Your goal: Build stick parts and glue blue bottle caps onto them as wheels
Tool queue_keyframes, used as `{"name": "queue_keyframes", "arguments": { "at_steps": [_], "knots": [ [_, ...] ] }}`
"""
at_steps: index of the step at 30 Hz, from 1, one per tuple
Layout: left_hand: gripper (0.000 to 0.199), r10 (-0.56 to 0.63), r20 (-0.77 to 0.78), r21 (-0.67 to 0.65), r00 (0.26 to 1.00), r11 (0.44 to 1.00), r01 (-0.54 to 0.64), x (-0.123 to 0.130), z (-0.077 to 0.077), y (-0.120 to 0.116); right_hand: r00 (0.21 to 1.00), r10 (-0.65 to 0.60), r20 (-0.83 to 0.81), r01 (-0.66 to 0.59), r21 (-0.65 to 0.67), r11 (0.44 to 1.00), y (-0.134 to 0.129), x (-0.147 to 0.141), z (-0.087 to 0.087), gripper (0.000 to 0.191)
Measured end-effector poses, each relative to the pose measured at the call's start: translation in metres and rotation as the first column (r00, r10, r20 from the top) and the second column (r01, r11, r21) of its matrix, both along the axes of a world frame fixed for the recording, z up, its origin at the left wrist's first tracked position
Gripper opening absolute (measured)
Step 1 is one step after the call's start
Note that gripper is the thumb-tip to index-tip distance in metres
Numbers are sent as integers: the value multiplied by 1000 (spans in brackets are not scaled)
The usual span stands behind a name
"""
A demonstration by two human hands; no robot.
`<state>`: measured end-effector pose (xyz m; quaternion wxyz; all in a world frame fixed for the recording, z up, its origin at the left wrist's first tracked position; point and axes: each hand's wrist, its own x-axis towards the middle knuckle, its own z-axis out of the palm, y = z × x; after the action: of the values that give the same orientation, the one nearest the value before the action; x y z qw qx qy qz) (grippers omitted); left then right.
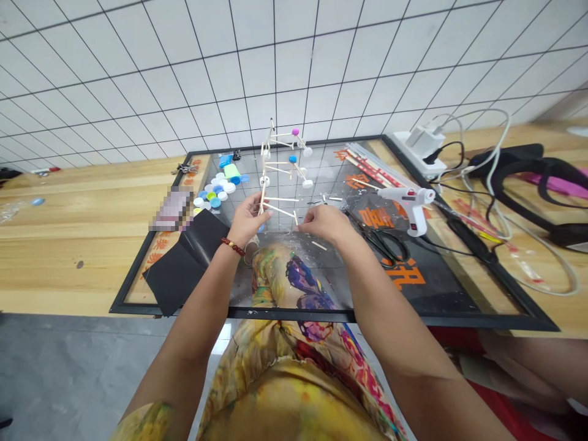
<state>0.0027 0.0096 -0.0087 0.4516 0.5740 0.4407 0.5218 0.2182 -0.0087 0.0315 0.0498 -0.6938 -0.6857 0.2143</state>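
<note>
My left hand (250, 217), with a beaded bracelet at its wrist, is closed around the lower upright of a model made of thin wooden sticks (280, 199). The model stands tall, with white round pieces on it and a pink piece (295, 131) and a blue piece (293, 159) on its upper arms. My right hand (325, 222) is closed in a pinch at the right end of the lowest arm, at a short wooden stick (296, 218). Its fingertips are partly hidden, so whether they grip the stick or only touch it is hard to see.
A white glue gun (410, 205) and black scissors (383, 242) lie to the right, with glue sticks (372, 165) behind. Bottle caps (215, 193) and black sheets (184, 263) are left. A power strip (420, 156) and cables lie at the right. A tiled wall (294, 67) stands behind.
</note>
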Motion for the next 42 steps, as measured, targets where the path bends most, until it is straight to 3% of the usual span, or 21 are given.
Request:
{"name": "queue_keyframes", "arguments": {
  "at_steps": [5, 10, 15, 16, 19, 22, 25, 28, 31, 36, 42],
  "knots": [
    [50, 83, 234, -46, 969, 996, -74, 0, 9, -2, 1000, 2, 4, -2, 13, 1000, -1, -1, 0, 27],
    [38, 168, 361, -258, 918, 963, -74, -2, 15, -1, 1000, -15, -23, 16, 68, 998, -1, 1, -3, 22],
    [7, 225, 480, -438, 848, 899, 9, 1, 19, -2, 987, -17, -162, 46, 178, 983, 1, -5, -10, 23],
    [3, 224, 510, -453, 831, 891, 38, 3, 20, -3, 971, -1, -240, 51, 201, 978, 0, -9, -13, 26],
    [21, 231, 567, -501, 791, 859, 109, 11, 21, -6, 867, 104, -488, 34, 266, 963, -3, -25, -23, 48],
    [26, 225, 584, -529, 780, 834, 155, 16, 21, -9, 774, 228, -590, -34, 320, 947, -7, -42, -35, 63],
    [24, 190, 587, -513, 787, 839, 180, 18, 19, -9, 696, 289, -657, -63, 345, 936, -10, -51, -44, 61],
    [21, 180, 558, -513, 810, 842, 166, 16, 21, -9, 647, 320, -692, -60, 372, 926, -9, -53, -49, 46],
    [19, 224, 517, -544, 826, 831, 115, 13, 29, -9, 681, 324, -657, -50, 400, 915, -7, -53, -51, 30],
    [14, 378, 494, -618, 783, 786, 11, 4, 42, -9, 783, 323, -531, -74, 436, 897, -6, -53, -52, 23],
    [15, 529, 317, -601, 787, 754, -265, -4, 26, -1, 863, 368, -346, -157, 509, 846, -11, -54, -50, 27]
  ]
}}
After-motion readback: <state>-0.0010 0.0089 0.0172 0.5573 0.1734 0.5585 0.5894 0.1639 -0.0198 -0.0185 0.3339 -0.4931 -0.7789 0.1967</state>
